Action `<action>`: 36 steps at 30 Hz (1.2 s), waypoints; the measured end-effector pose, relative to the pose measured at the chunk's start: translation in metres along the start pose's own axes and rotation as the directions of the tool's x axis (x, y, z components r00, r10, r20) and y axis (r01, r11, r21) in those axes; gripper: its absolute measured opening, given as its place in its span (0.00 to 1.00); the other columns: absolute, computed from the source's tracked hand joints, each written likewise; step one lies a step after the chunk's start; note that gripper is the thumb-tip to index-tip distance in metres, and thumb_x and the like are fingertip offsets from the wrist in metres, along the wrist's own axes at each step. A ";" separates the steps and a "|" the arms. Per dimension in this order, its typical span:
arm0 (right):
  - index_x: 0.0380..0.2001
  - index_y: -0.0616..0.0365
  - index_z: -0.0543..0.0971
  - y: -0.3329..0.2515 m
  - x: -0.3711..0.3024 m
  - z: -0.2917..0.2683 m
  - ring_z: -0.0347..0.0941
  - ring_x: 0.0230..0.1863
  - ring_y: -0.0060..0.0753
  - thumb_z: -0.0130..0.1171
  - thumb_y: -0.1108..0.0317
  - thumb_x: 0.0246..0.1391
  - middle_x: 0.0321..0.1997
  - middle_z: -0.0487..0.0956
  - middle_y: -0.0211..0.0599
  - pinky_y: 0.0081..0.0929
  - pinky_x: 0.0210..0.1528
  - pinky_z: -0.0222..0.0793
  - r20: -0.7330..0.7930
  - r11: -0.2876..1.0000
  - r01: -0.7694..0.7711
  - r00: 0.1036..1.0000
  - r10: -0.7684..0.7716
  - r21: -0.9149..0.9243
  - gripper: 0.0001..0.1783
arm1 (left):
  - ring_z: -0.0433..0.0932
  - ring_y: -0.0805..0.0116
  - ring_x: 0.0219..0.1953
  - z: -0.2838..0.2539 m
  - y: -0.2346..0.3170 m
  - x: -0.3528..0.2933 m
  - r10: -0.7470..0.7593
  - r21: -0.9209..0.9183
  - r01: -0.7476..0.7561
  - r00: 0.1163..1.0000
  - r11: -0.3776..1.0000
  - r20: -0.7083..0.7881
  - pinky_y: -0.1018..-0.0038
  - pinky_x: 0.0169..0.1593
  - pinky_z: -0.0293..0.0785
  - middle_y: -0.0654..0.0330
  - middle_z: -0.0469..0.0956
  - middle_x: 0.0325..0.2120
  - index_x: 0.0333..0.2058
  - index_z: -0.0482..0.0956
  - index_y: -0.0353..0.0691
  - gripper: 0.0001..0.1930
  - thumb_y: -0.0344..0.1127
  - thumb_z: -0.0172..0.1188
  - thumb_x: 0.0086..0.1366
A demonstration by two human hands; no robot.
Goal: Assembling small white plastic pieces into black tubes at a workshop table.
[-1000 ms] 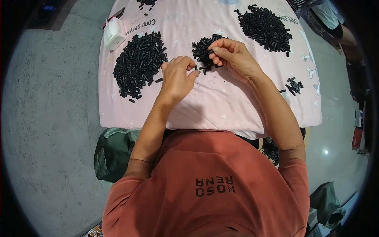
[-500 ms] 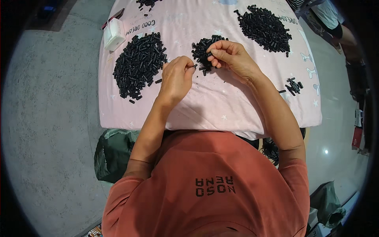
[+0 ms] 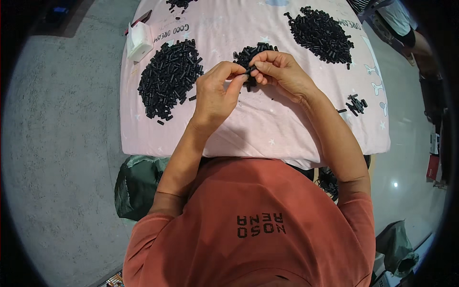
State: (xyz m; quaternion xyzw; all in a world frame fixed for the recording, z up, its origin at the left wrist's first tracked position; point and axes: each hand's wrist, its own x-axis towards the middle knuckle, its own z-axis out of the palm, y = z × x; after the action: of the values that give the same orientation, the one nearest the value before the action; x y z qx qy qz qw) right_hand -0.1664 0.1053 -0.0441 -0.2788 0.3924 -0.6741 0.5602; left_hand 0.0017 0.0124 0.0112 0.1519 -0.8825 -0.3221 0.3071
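My left hand (image 3: 216, 93) is closed in a pinch on a small black cylindrical piece (image 3: 248, 71). Its fingertips meet those of my right hand (image 3: 282, 74), which is also closed, thumb against forefinger, on a small black piece whose shape is mostly covered by the fingers. Both hands are over the near edge of a small heap of black pieces (image 3: 248, 51), partly hiding it. Left of my left hand spreads a large heap of short black cylinders (image 3: 168, 79). Whether the two held pieces are joined cannot be made out.
A pink patterned cloth (image 3: 260, 126) covers the table. Another large heap of black pieces (image 3: 321, 36) lies far right, and a few loose pieces (image 3: 356, 104) at the right. A white tissue pack (image 3: 139, 42) stands far left. Another person's leg (image 3: 420, 40) shows beyond the right edge.
My left hand has moved right and slightly up, bringing its small black piece to the fingertips of my right hand. My right hand has stayed nearly in place.
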 end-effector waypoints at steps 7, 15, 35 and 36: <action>0.41 0.63 0.78 0.002 0.001 -0.001 0.75 0.29 0.15 0.54 0.70 0.64 0.31 0.80 0.32 0.13 0.35 0.73 0.014 0.997 0.008 1.000 -0.007 -0.074 0.08 | 0.80 0.63 0.27 -0.001 -0.002 0.001 0.086 -0.020 -0.085 0.996 0.996 0.027 0.73 0.32 0.74 0.54 0.79 0.26 0.32 0.78 0.34 0.04 0.19 0.60 0.57; 0.40 0.60 0.78 0.001 0.000 0.001 0.74 0.29 0.14 0.56 0.68 0.64 0.31 0.80 0.29 0.12 0.34 0.71 0.027 0.988 -0.002 1.000 0.006 -0.157 0.07 | 0.79 0.63 0.26 -0.003 -0.001 0.001 0.110 -0.003 -0.110 0.992 0.994 0.065 0.73 0.30 0.73 0.55 0.78 0.25 0.29 0.78 0.33 0.05 0.17 0.59 0.56; 0.40 0.62 0.79 0.002 -0.002 0.004 0.75 0.29 0.15 0.55 0.69 0.64 0.30 0.80 0.30 0.15 0.35 0.74 0.131 0.998 0.053 0.990 -0.050 -0.023 0.08 | 0.81 0.67 0.32 -0.014 0.009 0.006 0.106 0.005 -0.107 0.989 0.994 0.103 0.75 0.38 0.76 0.56 0.81 0.29 0.32 0.79 0.32 0.05 0.19 0.61 0.55; 0.41 0.62 0.79 0.002 -0.002 0.004 0.75 0.29 0.15 0.55 0.69 0.64 0.30 0.80 0.30 0.14 0.35 0.74 0.133 0.999 0.051 0.990 -0.048 -0.015 0.08 | 0.81 0.67 0.32 -0.015 0.009 0.006 0.106 0.006 -0.107 0.989 0.994 0.103 0.75 0.38 0.76 0.56 0.81 0.29 0.32 0.79 0.32 0.05 0.19 0.61 0.55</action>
State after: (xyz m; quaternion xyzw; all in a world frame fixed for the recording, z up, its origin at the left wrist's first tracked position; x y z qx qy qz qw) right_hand -0.1612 0.1064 -0.0434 -0.3378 0.3537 -0.6642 0.5653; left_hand 0.0062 0.0096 0.0284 0.0898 -0.9057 -0.3077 0.2774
